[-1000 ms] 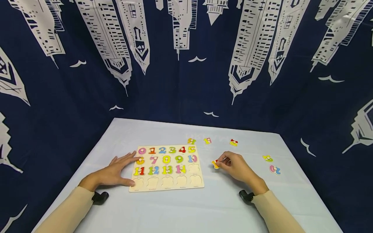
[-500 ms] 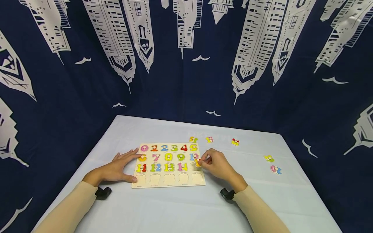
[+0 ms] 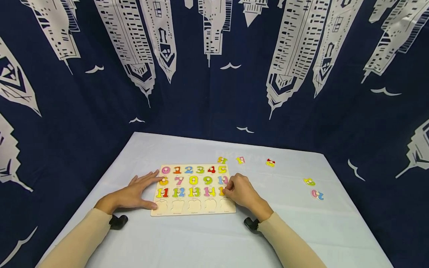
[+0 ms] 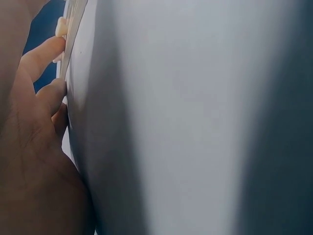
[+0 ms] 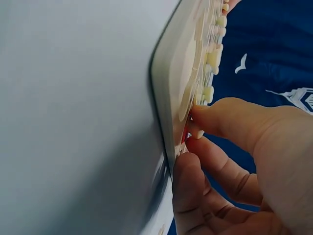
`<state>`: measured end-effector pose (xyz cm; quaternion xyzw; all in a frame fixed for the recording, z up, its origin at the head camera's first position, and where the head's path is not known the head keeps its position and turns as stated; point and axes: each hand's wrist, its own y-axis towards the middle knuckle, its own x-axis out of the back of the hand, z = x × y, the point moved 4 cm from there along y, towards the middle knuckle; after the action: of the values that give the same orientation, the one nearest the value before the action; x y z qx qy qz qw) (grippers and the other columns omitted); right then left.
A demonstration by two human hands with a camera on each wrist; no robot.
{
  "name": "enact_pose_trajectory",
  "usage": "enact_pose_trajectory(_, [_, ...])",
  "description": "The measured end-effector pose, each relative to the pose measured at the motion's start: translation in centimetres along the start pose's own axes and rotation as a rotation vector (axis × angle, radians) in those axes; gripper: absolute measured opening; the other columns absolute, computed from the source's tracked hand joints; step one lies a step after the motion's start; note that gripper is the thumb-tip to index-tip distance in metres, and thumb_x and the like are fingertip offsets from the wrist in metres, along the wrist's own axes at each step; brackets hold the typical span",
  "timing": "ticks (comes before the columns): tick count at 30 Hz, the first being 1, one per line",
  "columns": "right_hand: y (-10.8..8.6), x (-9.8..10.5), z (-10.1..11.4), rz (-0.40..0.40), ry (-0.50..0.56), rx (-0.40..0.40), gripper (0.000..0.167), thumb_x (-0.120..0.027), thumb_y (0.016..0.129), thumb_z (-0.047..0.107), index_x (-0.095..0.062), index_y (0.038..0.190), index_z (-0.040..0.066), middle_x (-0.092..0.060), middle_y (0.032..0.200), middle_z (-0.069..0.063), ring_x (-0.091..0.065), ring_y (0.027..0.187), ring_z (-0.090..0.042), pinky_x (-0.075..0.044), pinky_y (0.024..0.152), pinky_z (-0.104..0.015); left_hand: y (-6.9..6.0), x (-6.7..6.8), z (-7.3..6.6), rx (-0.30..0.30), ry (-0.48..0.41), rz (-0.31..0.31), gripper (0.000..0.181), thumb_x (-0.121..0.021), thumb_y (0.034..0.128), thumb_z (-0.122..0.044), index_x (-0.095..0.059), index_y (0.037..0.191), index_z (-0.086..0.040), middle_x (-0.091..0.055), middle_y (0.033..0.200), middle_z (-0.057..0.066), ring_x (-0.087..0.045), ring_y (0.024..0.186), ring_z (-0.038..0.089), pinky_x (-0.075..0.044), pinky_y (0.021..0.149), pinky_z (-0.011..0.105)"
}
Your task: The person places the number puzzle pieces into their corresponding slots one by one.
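A wooden number puzzle board (image 3: 187, 213) lies on the table, its top three rows filled with coloured numbers and its bottom row of recesses bare. My left hand (image 3: 135, 191) is spread over the board's left edge, with a finger by the orange 6 and the thumb at the lower left corner. At the right end of the third row, beside the 14, my right hand (image 3: 245, 192) pinches a yellow-and-red number puzzle piece (image 3: 221, 191). Fingers cover most of this piece; its red part (image 5: 184, 134) shows in the right wrist view, against the board's face.
Loose number pieces lie around the white table (image 3: 281, 230): a yellow-green one (image 3: 222, 160) and a yellow-pink one (image 3: 240, 160) behind the board, a red-yellow one (image 3: 270, 162) further right. A yellow-green piece (image 3: 309, 181) and a pink-blue 20 (image 3: 317, 194) lie at the right.
My right hand has carried the yellow-and-red piece left from the table onto the board, down to the third row's right end. My left hand has stayed on the board's left edge.
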<state>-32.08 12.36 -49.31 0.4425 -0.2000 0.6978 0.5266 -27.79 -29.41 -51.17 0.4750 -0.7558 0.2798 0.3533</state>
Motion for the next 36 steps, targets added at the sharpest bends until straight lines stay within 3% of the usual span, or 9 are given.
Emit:
enact_pose_trajectory(11, [-0.3, 0.1, -0.7, 0.025, 0.022, -0.051, 0.025, -0.098, 0.096, 0.018, -0.076, 0.084, 0.014, -0.065, 0.089, -0.004, -0.055, 0.083, -0.014, -0.046, 0.072, -0.025, 0.3, -0.2, 0.5, 0.010, 0.013, 0.006, 0.115, -0.101, 0.0848, -0.055, -0.045, 0.179, -0.022, -0.017, 0.197, 0.020, -0.014, 0.181, 0.056, 0.006, 0.142, 0.084])
enact_pose_trajectory(19, [-1.3, 1.8, -2.1, 0.052, 0.045, -0.067, 0.015, -0.098, 0.097, 0.021, -0.086, 0.102, 0.014, -0.076, 0.101, -0.003, -0.061, 0.089, -0.015, -0.052, 0.081, -0.028, 0.5, -0.1, 0.0, -0.013, 0.022, -0.003, 0.115, -0.101, 0.0849, -0.056, -0.045, 0.179, -0.021, -0.018, 0.196, 0.021, -0.016, 0.180, 0.056, 0.004, 0.140, 0.087])
enact_pose_trajectory(36, [-6.7, 9.8, -12.2, -0.115, -0.049, -0.198, 0.019, -0.090, 0.104, 0.022, -0.087, 0.119, 0.010, -0.081, 0.117, -0.012, -0.073, 0.095, -0.019, -0.058, 0.081, -0.034, 0.0, -0.2, 0.3, 0.000, -0.006, -0.001, 0.114, -0.102, 0.0839, -0.052, -0.046, 0.178, -0.021, -0.018, 0.196, 0.023, -0.013, 0.180, 0.058, 0.006, 0.140, 0.087])
